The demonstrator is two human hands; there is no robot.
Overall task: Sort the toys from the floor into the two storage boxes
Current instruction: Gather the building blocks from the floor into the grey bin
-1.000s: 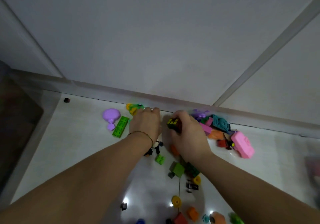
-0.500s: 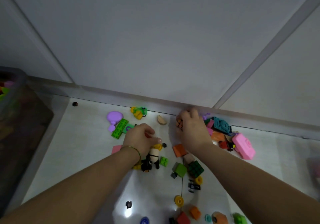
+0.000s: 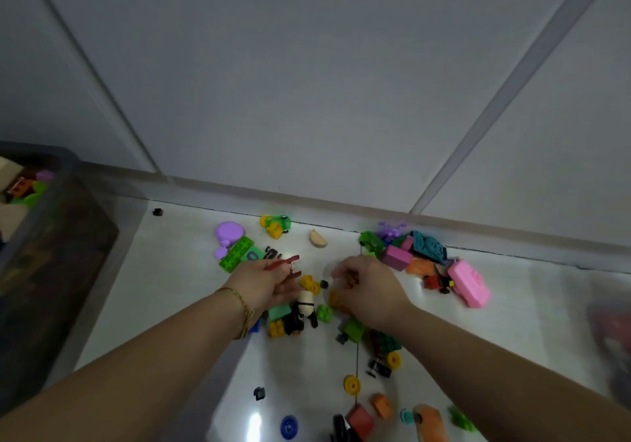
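Toys of coloured plastic (image 3: 305, 308) lie partly in the dark see-through storage box (image 3: 51, 236) at the far left, but most are scattered on the white glossy floor (image 3: 170, 288) by the wall. In the middle we see the left hand (image 3: 266, 284) with fingers curled round a thin red piece (image 3: 283, 263). Just beside it the right hand (image 3: 372, 291) bends its fingers round a small orange piece (image 3: 351, 281), and a pink plastic block (image 3: 469, 283) lies further right.
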